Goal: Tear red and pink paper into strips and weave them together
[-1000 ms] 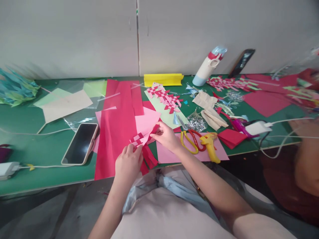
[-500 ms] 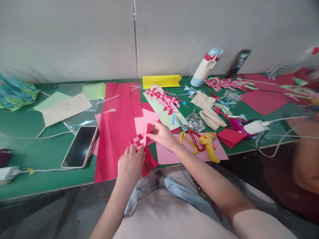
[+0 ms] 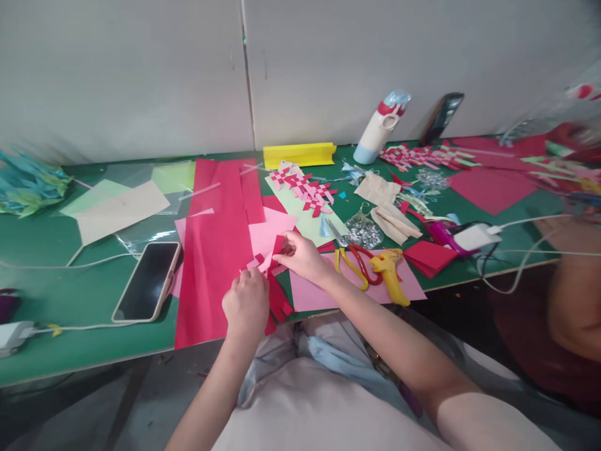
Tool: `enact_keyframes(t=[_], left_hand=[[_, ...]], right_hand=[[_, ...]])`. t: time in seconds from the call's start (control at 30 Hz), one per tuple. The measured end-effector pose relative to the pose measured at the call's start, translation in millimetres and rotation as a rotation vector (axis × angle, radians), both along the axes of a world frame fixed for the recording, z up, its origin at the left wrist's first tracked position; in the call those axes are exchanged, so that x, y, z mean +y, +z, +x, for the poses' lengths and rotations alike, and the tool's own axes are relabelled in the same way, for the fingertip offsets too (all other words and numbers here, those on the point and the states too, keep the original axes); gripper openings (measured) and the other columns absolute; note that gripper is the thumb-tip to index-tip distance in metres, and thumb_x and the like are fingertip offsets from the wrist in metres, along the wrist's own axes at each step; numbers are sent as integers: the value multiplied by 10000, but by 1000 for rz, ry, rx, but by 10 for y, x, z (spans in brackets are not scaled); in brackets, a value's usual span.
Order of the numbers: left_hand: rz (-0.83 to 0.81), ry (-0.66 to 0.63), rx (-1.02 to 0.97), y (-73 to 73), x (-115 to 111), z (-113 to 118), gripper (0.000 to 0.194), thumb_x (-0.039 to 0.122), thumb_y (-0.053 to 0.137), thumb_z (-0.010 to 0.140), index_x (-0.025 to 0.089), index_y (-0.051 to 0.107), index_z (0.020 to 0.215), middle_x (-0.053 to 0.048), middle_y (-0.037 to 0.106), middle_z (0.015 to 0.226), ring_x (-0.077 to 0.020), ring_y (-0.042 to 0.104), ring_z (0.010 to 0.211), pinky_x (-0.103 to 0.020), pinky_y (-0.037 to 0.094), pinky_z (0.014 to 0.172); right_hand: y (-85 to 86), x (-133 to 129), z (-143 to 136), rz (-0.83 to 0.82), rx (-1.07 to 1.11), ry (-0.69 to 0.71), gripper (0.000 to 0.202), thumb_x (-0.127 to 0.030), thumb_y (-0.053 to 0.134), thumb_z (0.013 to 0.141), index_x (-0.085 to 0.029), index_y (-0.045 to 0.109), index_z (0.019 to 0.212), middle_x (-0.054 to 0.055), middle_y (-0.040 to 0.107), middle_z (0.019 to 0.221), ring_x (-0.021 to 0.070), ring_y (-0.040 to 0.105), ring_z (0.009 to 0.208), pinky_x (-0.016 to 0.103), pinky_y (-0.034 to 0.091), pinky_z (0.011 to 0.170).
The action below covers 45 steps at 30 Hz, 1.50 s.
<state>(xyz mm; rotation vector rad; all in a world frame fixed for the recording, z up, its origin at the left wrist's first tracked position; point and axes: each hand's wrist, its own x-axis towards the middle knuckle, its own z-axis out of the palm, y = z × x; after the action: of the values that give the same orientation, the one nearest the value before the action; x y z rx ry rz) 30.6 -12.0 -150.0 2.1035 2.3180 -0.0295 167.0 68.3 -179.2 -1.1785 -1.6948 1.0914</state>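
Red and pink paper strips are woven into a checkered piece (image 3: 256, 262) near the table's front edge. My left hand (image 3: 246, 299) is closed over its near side, and the fingertips partly hide the weave. Between the thumb and fingers of my right hand (image 3: 300, 255) is a red paper strip (image 3: 278, 245), its end sticking up. Loose red strip ends (image 3: 280, 303) fan out below, toward the table edge. Under the work lie red paper sheets (image 3: 206, 275) and a pink sheet (image 3: 275, 227).
Right of my hands are scissors (image 3: 354, 266) and a yellow glue gun (image 3: 390, 272) on pink paper. Woven fish shapes (image 3: 307, 191) lie behind, near a bottle (image 3: 381, 128). A phone (image 3: 148, 282) is at left. Another person's arm (image 3: 575, 307) shows at far right.
The view has shifted slightly. My left hand has curled its fingers in closer on the woven piece, while my right hand keeps its pinch on the red strip.
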Motion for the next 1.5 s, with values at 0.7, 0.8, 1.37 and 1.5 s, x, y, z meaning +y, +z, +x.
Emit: enact_keyframes(t=[0.7, 0.8, 1.37, 1.5], left_hand=[[-54, 22, 9, 65, 13, 6, 359, 312, 277, 963, 165, 604, 948, -102, 658, 820, -239, 670, 728, -254, 409, 504], [-35, 51, -3, 61, -21, -6, 366, 317, 270, 964, 173, 605, 934, -96, 667, 812, -228, 668, 702, -249, 393, 498], [41, 38, 3, -42, -144, -75, 366, 339, 255, 966, 168, 572, 899, -68, 641, 733, -213, 650, 632, -254, 295, 442], [45, -84, 13, -35, -173, -66, 369, 409, 311, 952, 188, 590, 1052, -89, 626, 827, -229, 647, 709, -243, 330, 454]], right_hand=[[-15, -3, 5, 6, 0, -18, 356, -191, 665, 697, -175, 572, 1040, 27, 680, 870, 166, 649, 778, 293, 523, 719], [-57, 35, 1, 1, 16, -40, 352, -192, 666, 694, -175, 569, 1032, 29, 681, 871, 166, 657, 777, 293, 522, 715], [-160, 165, -17, -80, -11, -167, 397, -241, 710, 651, -180, 575, 1019, 19, 683, 842, 184, 656, 761, 323, 516, 722], [-101, 158, -19, -57, 3, -95, 312, -216, 699, 654, -183, 574, 938, 11, 680, 840, 177, 652, 771, 312, 508, 722]])
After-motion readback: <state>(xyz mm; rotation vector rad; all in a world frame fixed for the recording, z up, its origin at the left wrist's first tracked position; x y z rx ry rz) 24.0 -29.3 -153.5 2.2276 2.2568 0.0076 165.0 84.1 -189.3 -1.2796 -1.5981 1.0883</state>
